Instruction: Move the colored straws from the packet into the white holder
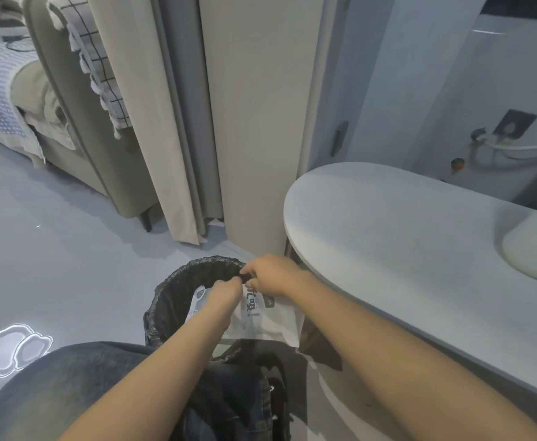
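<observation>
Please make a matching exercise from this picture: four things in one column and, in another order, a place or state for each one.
Things:
1. packet
2. bin
3. table
4. curtain

Places or states:
A. lined with a black bag
B. hangs down to the floor
C. held by the left hand and right hand
D. pale rounded top, at the right

Pairs: 1-C, 2-A, 3-D, 4-B
</observation>
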### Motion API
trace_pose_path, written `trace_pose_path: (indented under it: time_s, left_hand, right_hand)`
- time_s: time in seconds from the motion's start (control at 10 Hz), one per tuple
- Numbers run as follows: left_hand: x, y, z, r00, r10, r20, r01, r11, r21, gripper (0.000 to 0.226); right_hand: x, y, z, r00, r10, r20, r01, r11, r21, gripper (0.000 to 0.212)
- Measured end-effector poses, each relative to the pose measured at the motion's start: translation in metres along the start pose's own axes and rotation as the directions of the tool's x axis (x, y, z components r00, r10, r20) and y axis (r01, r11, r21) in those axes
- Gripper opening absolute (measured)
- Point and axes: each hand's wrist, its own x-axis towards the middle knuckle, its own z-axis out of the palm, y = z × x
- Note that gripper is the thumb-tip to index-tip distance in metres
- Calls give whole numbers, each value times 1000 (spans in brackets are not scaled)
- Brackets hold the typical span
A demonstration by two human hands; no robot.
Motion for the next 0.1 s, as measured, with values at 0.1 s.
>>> trace_pose_path:
  time_s: [0.1]
  left_hand:
    - [-13,21,-2,993,112,-36,-114,992,-59,43]
  right_hand:
    - [-20,2,-15,990,-15,-138,36,988,149,36]
